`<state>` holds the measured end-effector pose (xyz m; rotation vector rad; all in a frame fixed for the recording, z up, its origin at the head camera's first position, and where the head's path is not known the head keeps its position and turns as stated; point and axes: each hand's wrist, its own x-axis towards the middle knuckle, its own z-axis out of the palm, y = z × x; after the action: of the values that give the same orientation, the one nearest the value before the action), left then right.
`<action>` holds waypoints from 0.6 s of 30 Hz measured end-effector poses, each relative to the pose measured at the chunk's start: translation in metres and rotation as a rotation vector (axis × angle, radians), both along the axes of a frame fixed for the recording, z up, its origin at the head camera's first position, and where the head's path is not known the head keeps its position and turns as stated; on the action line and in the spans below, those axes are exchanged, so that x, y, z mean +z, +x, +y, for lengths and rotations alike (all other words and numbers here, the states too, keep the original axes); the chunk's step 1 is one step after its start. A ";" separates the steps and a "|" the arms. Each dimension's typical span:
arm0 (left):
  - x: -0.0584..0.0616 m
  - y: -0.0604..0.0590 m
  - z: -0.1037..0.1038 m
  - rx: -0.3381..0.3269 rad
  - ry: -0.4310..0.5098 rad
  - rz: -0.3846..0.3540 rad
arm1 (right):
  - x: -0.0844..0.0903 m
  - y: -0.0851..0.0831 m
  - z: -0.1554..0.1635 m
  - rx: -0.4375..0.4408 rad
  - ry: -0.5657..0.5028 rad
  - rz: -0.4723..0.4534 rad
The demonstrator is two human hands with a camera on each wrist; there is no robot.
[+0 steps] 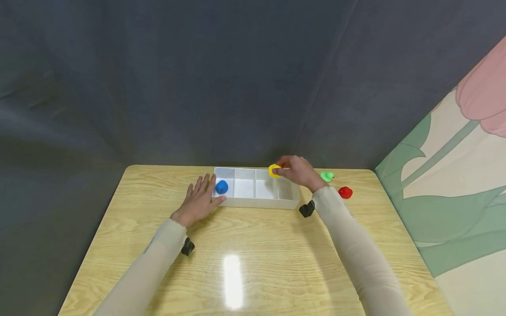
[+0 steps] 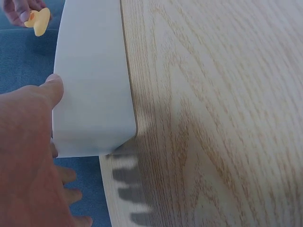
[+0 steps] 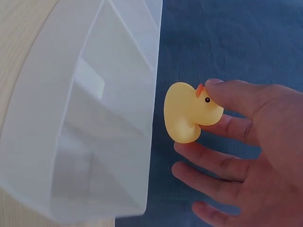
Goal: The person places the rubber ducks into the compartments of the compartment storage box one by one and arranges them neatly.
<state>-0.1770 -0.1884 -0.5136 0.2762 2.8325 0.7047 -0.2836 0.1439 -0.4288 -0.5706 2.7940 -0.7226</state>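
A white tray (image 1: 257, 203) with a row of compartments lies near the table's far edge. My right hand (image 1: 299, 170) pinches a yellow rubber duck (image 3: 182, 112) by its head between thumb and fingers, above the tray's rear rim toward the right. In the leftmost compartment sits a small blue rounded toy (image 1: 222, 187). My left hand (image 1: 199, 199) rests against the tray's left end, its fingers extended and spread, the thumb (image 2: 56, 90) at the front rim. The other compartments hold nothing that I can see.
A green duck (image 1: 326, 176) and a red duck (image 1: 345, 192) lie on the wooden table (image 1: 253, 237), right of the tray. Behind the table hangs a dark cloth (image 1: 237, 87). A flower-patterned panel (image 1: 446, 188) stands along the right side.
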 end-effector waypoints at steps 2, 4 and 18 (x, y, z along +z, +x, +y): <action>0.000 0.000 0.000 -0.001 0.002 0.000 | 0.000 0.000 -0.007 0.017 0.007 -0.001; -0.001 0.000 -0.001 -0.005 0.006 0.002 | -0.001 0.000 -0.014 0.034 0.012 -0.001; 0.001 0.000 -0.001 0.002 0.015 -0.015 | -0.003 0.006 -0.042 0.092 0.007 0.020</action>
<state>-0.1774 -0.1893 -0.5124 0.2693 2.8148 0.7251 -0.2777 0.1022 -0.4320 -0.7036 2.7663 -0.6916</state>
